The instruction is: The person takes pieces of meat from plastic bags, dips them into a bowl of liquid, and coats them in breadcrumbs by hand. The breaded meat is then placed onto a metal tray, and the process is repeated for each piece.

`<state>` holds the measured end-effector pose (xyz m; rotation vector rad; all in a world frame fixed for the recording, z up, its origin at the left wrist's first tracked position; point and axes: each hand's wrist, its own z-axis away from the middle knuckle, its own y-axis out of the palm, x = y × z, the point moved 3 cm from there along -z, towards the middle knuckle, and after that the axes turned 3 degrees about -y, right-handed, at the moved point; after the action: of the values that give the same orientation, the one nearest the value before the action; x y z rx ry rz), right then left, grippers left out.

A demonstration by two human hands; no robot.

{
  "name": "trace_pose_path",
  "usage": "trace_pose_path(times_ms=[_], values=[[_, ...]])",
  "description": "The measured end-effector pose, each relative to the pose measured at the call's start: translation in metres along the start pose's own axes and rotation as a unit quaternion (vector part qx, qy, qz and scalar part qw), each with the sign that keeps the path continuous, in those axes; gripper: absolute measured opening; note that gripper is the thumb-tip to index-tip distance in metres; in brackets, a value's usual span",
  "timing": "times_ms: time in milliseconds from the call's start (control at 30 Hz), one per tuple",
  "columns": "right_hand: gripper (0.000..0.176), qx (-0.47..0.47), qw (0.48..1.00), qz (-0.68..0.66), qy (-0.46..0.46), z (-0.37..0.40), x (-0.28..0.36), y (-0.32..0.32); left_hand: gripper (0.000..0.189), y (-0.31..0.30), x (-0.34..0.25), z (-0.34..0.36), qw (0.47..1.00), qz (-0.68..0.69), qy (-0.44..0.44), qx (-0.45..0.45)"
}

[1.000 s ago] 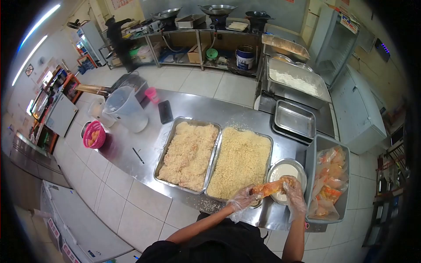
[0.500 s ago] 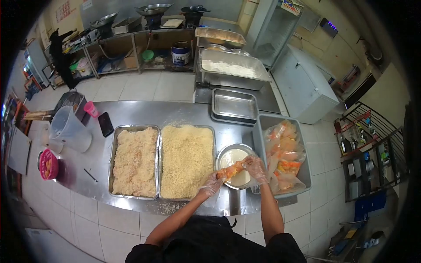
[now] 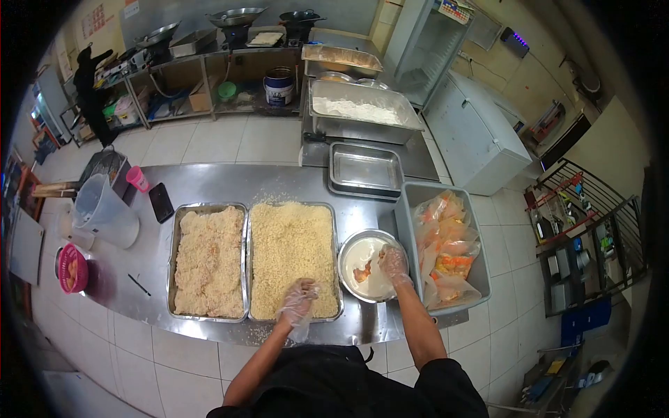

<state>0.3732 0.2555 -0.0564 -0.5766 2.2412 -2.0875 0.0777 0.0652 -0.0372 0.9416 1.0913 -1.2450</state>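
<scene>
Left hand (image 3: 298,301) off strip (image 3: 362,271), slanting in bowl (image 3: 369,245)

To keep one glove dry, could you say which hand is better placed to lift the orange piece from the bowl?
Likely the right hand: it is in the bowl beside the piece; the left hand rests on the crumb tray.

Floor (image 3: 265,139): pale square tiles with grey grout, all round me.
Steel counter (image 3: 230,182): long and curved, at 12 o'clock.
Open shelf rack (image 3: 202,76): 11 o'clock, with woks (image 3: 237,14) on top.
Glass-door fridge (image 3: 425,42): 1 o'clock.
White chest freezer (image 3: 481,139): 2 o'clock, against a cream wall (image 3: 536,83).
Metal rack (image 3: 578,244): 3 o'clock, possibly stocked, though I can't make out the contents.
Light: even.
</scene>
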Motion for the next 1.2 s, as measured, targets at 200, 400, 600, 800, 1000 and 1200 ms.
trace_pose_path(times_ms=[200, 400, 600, 800, 1000, 1200], values=[[0.01, -0.024, 0.988, -0.155, 0.012, -0.003, 0.05, -0.106, 0.025, -0.04, 0.021, 0.014, 0.997, 0.069, 0.014, -0.041], [0.013, -0.008, 0.977, -0.212, -0.021, 0.0, 0.094, -0.214, 0.024, -0.064, 0.034, 0.023, 0.998, 0.048, -0.015, -0.046], [0.016, -0.075, 0.96, -0.267, -0.032, 0.004, 0.116, -0.292, 0.025, -0.069, 0.036, 0.03, 0.996, 0.057, -0.045, -0.048], [0.018, -0.11, 0.945, -0.307, -0.033, 0.013, 0.131, -0.326, 0.027, -0.071, 0.037, 0.032, 0.995, 0.091, -0.023, -0.034], [0.018, -0.025, 0.947, -0.319, -0.012, 0.008, 0.096, -0.253, 0.027, -0.07, 0.035, 0.031, 0.995, 0.102, -0.009, -0.017], [0.022, -0.053, 0.945, -0.323, -0.02, 0.019, 0.121, -0.306, 0.029, -0.076, 0.049, 0.029, 0.996, 0.083, 0.0, -0.018]])
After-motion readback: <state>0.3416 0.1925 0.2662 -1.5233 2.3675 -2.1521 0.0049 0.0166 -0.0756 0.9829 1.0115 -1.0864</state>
